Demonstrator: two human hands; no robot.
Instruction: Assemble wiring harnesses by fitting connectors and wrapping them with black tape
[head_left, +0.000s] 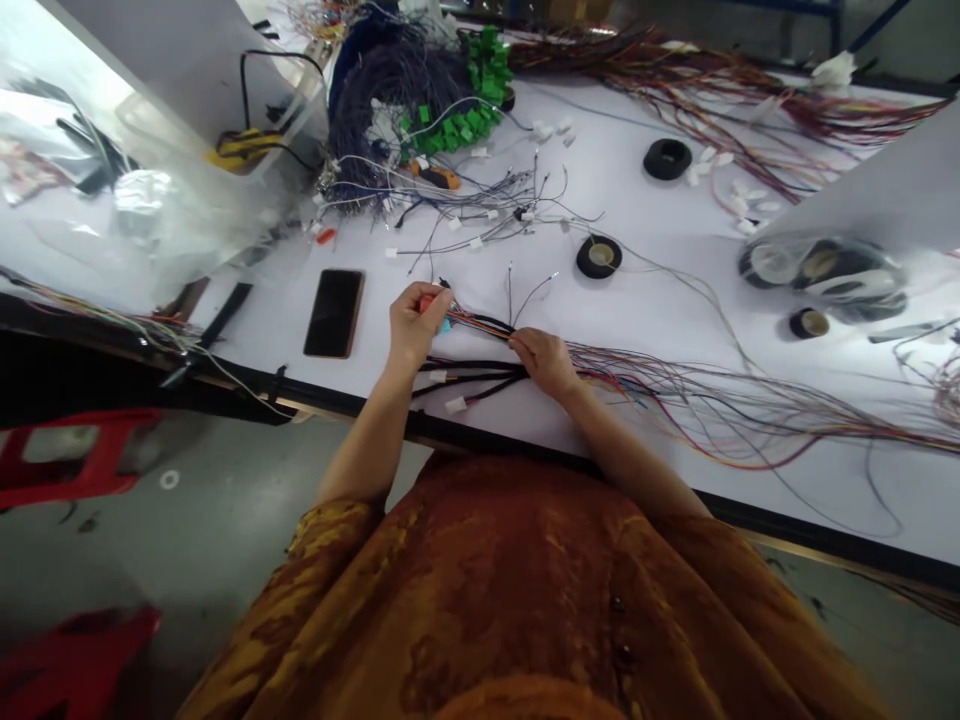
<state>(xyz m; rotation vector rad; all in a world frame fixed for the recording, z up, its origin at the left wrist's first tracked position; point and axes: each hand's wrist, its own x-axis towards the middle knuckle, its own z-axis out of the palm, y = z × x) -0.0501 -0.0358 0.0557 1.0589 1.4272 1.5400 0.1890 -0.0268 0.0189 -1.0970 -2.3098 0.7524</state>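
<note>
The left hand's fingers [433, 298] were clenched on a wire harness [480, 322], its length running sideways into the right hand's fingers [523, 345], also closed around it.

Whatever's pinched in the left hand [416, 322] is mostly covered by the fingers [431, 300], so only a bit of red and blue gets seen and what it is can't be told. Part of the wire bundle [480, 322] is hidden under the right hand [546, 362]. Stuff inside the plastic bag [112, 180] is blurred by glare, the green connectors [480, 100] are too small to make out, and the red stool [75, 460] is cut off by the frame.
</note>
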